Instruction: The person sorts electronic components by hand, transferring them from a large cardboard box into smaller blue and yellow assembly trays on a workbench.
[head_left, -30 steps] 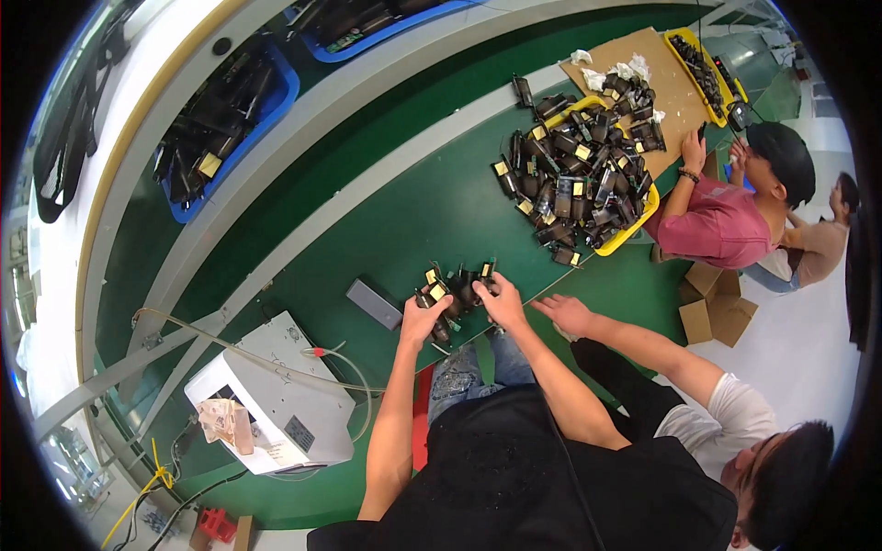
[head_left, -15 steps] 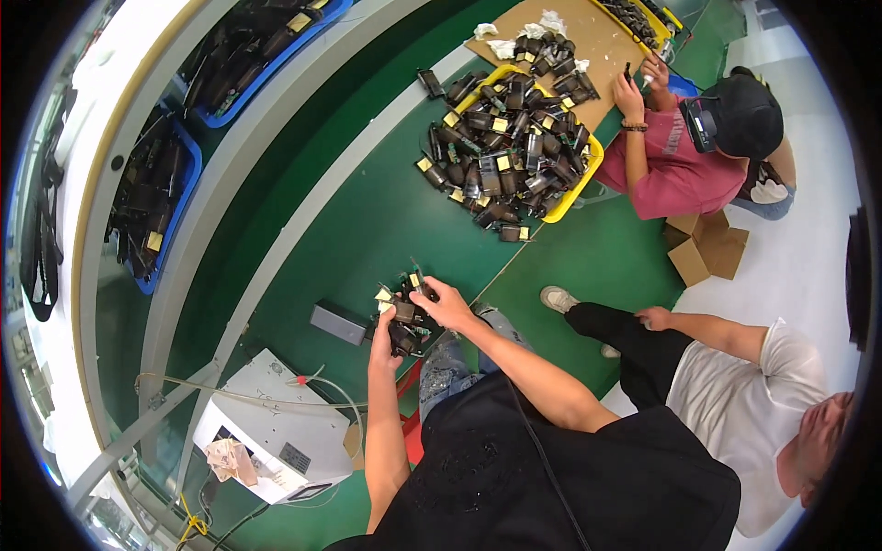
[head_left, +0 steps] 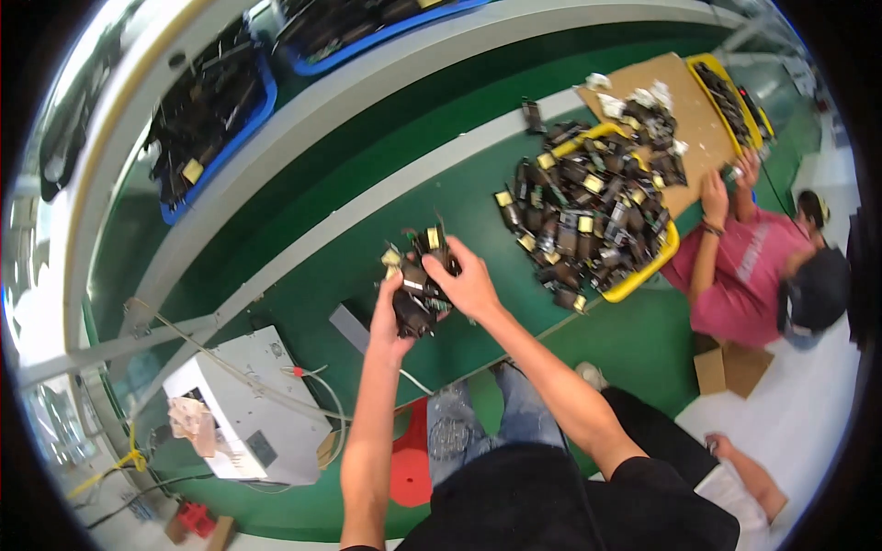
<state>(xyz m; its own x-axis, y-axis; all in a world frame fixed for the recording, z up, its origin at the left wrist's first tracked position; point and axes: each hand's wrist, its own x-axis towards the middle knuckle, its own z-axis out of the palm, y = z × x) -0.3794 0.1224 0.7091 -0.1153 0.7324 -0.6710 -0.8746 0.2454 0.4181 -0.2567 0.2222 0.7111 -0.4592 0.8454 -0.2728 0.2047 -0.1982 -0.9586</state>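
In front of me, above the green bench, I hold a cluster of dark electronic parts between both hands. The parts have boxy brown-black bodies, yellow patches and bits of green circuit board. My left hand supports the cluster from the left and below, its fingers mostly hidden behind it. My right hand grips the cluster's right side, thumb on top. To the right, a yellow tray is heaped with the same kind of parts, several lying loose around it. A grey box lies near my left hand.
A white machine with a clear hose stands at the lower left. Blue bins of dark parts sit on the shelf beyond. A co-worker in a red shirt works at the right by a cardboard sheet. Another person's arm shows lower right.
My view has swung, so the yellow tray and co-workers appear farther right and lower. Both hands, still around the cluster, have moved away from my body, and the parts show more plainly.
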